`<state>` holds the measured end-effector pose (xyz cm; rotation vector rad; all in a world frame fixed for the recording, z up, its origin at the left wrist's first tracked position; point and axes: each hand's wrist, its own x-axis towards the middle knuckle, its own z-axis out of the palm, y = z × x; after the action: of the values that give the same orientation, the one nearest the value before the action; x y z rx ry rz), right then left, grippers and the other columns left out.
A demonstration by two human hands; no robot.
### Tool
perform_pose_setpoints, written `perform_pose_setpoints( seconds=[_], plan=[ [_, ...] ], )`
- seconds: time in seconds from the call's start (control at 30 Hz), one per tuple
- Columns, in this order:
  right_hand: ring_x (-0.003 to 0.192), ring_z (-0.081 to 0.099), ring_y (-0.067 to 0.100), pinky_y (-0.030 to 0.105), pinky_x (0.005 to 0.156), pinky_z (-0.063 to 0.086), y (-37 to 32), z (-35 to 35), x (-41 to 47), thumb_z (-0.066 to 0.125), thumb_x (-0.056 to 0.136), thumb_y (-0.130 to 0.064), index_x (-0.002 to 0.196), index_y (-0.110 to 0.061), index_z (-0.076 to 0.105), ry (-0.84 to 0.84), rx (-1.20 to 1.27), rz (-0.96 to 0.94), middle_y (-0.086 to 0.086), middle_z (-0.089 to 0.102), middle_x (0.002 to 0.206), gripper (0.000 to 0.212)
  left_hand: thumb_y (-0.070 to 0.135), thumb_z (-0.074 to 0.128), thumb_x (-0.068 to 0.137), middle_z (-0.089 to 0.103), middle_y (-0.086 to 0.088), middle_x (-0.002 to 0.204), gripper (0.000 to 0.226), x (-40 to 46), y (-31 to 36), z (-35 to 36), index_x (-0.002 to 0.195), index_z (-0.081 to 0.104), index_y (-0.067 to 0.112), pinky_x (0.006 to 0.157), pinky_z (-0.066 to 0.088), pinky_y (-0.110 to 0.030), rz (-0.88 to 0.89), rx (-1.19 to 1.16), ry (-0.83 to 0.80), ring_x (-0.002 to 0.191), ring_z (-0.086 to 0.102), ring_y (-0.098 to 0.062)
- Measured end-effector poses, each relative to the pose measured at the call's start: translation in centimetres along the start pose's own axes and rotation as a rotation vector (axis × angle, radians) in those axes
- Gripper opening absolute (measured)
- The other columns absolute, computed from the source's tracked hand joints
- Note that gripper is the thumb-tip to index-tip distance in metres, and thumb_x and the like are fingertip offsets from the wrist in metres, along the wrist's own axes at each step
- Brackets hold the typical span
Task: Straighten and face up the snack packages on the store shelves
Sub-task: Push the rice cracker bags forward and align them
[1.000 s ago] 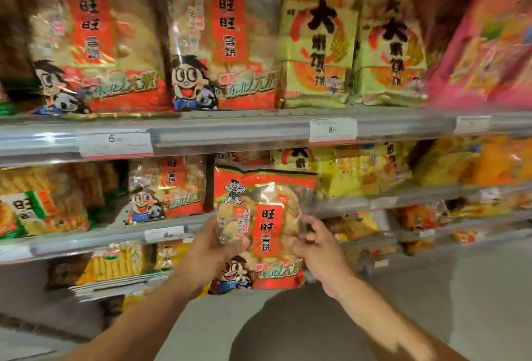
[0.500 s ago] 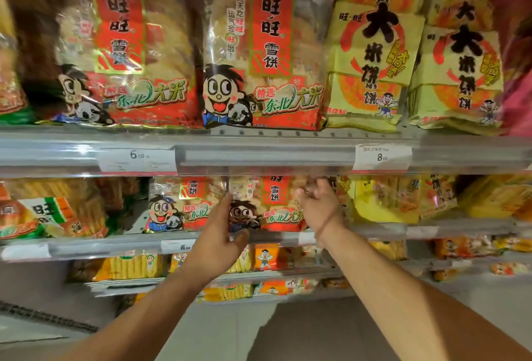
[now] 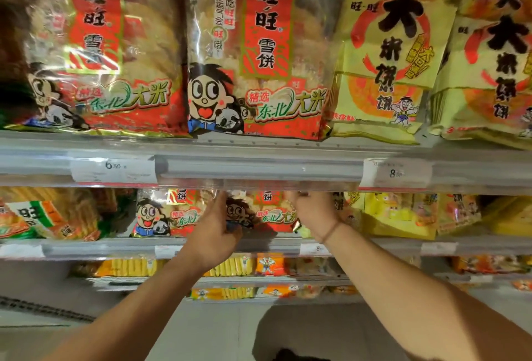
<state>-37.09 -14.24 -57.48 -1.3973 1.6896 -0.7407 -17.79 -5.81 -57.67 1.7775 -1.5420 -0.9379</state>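
Standing upright along the top shelf (image 3: 259, 164), two big red rice-cracker bags (image 3: 253, 52) sit beside yellow bags (image 3: 383, 52) on the right. On the middle shelf (image 3: 388, 244), a smaller red cracker bag (image 3: 267, 212) stands upright between both hands, just beside a matching bag (image 3: 164, 213). The left hand (image 3: 214, 234) grips its left edge, fingers curled round it; the right hand (image 3: 312, 212) pinches its right edge. A thin bracelet (image 3: 331, 232) circles the right wrist.
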Motion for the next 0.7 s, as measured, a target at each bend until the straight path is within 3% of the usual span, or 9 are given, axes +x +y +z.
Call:
perform_pose_setpoints(
  seconds=[0.1, 0.13, 0.2, 0.37, 0.43, 0.5, 0.57, 0.63, 0.7],
  plan=[
    [0.062, 0.051, 0.005, 0.010, 0.041, 0.031, 1.3, 0.6, -0.4, 0.057, 0.097, -0.022, 0.087, -0.018, 0.054, -0.054, -0.058, -0.019, -0.007, 0.056, 0.075, 0.011, 0.009, 0.059, 0.091, 0.066, -0.003, 0.113, 0.047, 0.1, -0.1, -0.5, 0.135, 0.046, 0.017, 0.080, 0.043, -0.021, -0.055, 0.085, 0.044, 0.106, 0.062, -0.024],
    [0.064, 0.048, -0.001, 0.008, 0.043, 0.030, 1.4, 0.6, -0.6, 0.056, 0.097, -0.023, 0.095, -0.022, 0.052, -0.062, -0.053, -0.020, -0.013, 0.054, 0.080, 0.005, 0.011, 0.060, 0.091, 0.067, -0.005, 0.116, 0.049, 0.0, -0.2, -0.5, 0.138, 0.045, 0.018, 0.080, 0.044, -0.022, -0.080, 0.093, 0.052, 0.106, 0.062, -0.025],
    [0.074, 0.048, -0.004, 0.006, 0.053, 0.031, 1.8, 0.5, -0.5, 0.057, 0.097, -0.022, 0.106, -0.027, 0.047, -0.077, -0.013, -0.040, -0.019, 0.050, 0.089, 0.015, 0.011, 0.059, 0.092, 0.066, -0.006, 0.120, 0.054, -0.4, -0.5, -0.4, 0.143, 0.041, 0.019, 0.080, 0.046, -0.024, -0.101, 0.101, 0.070, 0.107, 0.063, -0.027],
    [0.102, 0.059, 0.018, 0.024, 0.080, 0.043, 1.9, 0.8, -1.0, 0.051, 0.100, -0.028, 0.132, -0.021, 0.042, -0.134, -0.006, -0.054, 0.003, 0.056, 0.131, 0.034, 0.005, 0.054, 0.089, 0.069, -0.004, 0.107, 0.062, -1.5, -1.2, 0.1, 0.146, 0.035, 0.021, 0.071, 0.050, -0.029, -0.077, 0.119, 0.079, 0.087, 0.064, -0.022],
    [0.077, 0.062, 0.015, 0.020, 0.064, 0.046, 2.0, 0.8, -1.2, 0.046, 0.101, -0.033, 0.142, -0.021, 0.035, -0.131, -0.104, -0.075, 0.007, 0.063, 0.122, 0.044, 0.005, 0.054, 0.088, 0.070, -0.005, 0.104, 0.059, -1.3, -1.4, 0.3, 0.143, 0.038, 0.019, 0.068, 0.049, -0.028, -0.074, 0.139, 0.084, 0.081, 0.061, -0.020],
    [0.051, 0.049, 0.011, 0.015, 0.038, 0.035, 2.1, 0.6, -1.2, 0.042, 0.102, -0.036, 0.146, -0.025, 0.027, -0.155, -0.203, -0.076, 0.002, 0.064, 0.090, 0.047, 0.005, 0.055, 0.088, 0.070, -0.008, 0.104, 0.054, -1.2, -1.6, 0.3, 0.139, 0.044, 0.017, 0.067, 0.045, -0.026, -0.066, 0.164, 0.101, 0.086, 0.064, -0.026],
    [0.049, 0.047, 0.011, 0.016, 0.035, 0.034, 2.0, 0.3, -1.2, 0.040, 0.103, -0.037, 0.150, -0.027, 0.018, -0.198, -0.270, -0.050, 0.003, 0.063, 0.092, 0.053, 0.005, 0.056, 0.087, 0.071, -0.009, 0.106, 0.050, -1.3, -1.8, 0.6, 0.135, 0.048, 0.016, 0.067, 0.042, -0.024, -0.040, 0.189, 0.116, 0.092, 0.066, -0.031],
    [0.073, 0.060, 0.013, 0.022, 0.057, 0.052, 2.3, 0.3, -1.5, 0.046, 0.101, -0.033, 0.153, -0.024, 0.015, -0.216, -0.235, -0.034, 0.006, 0.061, 0.115, 0.061, 0.006, 0.056, 0.087, 0.071, -0.009, 0.110, 0.053, -1.8, -2.0, 0.9, 0.138, 0.047, 0.016, 0.069, 0.045, -0.025, -0.024, 0.201, 0.134, 0.093, 0.066, -0.031],
    [0.115, 0.059, 0.020, 0.035, 0.097, 0.051, 3.1, 0.4, -2.7, 0.051, 0.099, -0.024, 0.155, -0.023, 0.016, -0.193, -0.151, -0.037, 0.006, 0.054, 0.136, 0.066, 0.004, 0.056, 0.087, 0.069, -0.007, 0.115, 0.054, -2.6, -2.2, 1.3, 0.139, 0.049, 0.016, 0.077, 0.051, -0.028, 0.031, 0.186, 0.197, 0.098, 0.065, -0.028]
  ],
)
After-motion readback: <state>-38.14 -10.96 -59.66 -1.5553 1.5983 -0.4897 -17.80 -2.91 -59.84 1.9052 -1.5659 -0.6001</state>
